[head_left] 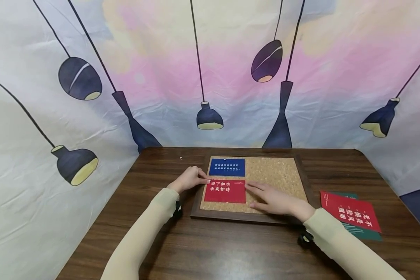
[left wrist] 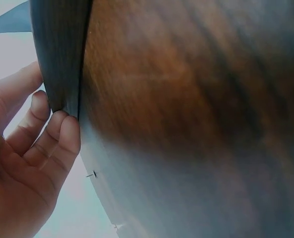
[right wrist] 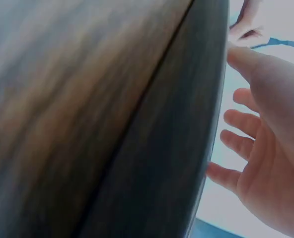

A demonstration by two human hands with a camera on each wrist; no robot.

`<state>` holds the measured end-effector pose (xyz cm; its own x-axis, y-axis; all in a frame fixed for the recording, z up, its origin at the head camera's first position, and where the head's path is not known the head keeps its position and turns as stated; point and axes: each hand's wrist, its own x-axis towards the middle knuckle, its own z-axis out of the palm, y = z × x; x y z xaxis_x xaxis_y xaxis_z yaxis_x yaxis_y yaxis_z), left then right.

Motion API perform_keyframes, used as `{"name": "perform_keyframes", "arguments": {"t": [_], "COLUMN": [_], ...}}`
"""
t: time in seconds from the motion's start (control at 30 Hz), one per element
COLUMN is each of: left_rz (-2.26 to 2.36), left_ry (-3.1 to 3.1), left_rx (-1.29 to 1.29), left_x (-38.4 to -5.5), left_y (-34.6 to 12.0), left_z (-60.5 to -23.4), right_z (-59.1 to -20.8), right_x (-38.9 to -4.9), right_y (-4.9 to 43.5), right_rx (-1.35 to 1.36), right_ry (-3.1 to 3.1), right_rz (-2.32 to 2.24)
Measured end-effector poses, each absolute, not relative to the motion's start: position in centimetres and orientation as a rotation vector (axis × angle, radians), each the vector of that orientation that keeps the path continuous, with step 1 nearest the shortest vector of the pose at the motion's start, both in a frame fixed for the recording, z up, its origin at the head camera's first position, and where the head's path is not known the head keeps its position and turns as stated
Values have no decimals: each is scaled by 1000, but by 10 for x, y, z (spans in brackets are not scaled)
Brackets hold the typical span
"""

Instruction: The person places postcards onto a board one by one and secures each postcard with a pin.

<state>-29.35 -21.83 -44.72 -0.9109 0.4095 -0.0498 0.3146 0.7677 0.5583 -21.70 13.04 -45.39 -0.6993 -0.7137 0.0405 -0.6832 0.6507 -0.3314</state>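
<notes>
A red card (head_left: 227, 196) with white writing lies flat on the lower left of a cork board (head_left: 276, 175). Above it on the cork is a blue card (head_left: 227, 167). At the red card's upper left corner, my left hand (head_left: 189, 179) pinches a small white thing, which looks like a push pin; the fingertips partly hide it. In the left wrist view the left hand's fingers (left wrist: 67, 134) show bent beside the board's dark frame. My right hand (head_left: 274, 198) rests over the cork with fingers spread, its fingertips touching or very near the red card's right edge.
To the right of the board, another red card (head_left: 350, 210) overlaps a green card (head_left: 367, 233) on the brown wooden table (head_left: 210, 249). Small white bits (head_left: 181, 158) lie at the back left. A cloth printed with lamps (head_left: 210, 70) hangs behind.
</notes>
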Motion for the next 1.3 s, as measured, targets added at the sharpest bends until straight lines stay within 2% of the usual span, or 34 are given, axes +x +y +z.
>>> {"name": "perform_keyframes", "arguments": {"t": [0.17,0.9,1.3], "left_rz": [861,889,866], "left_ry": [2791,2776,2760], "left_rx": [549,548,633], "left_x": [-293,-289,-293], "left_y": [-217,-220,-221], "left_z": [-446,-447,-448], "right_z": [-448,-429,-422], "right_x": [-221,-225,-220], "right_y": [146,233,300], "right_rx": [-1201,-999,-655], "right_ry": [2801,2951,2941], "right_rz": [-497,-521,-674]}}
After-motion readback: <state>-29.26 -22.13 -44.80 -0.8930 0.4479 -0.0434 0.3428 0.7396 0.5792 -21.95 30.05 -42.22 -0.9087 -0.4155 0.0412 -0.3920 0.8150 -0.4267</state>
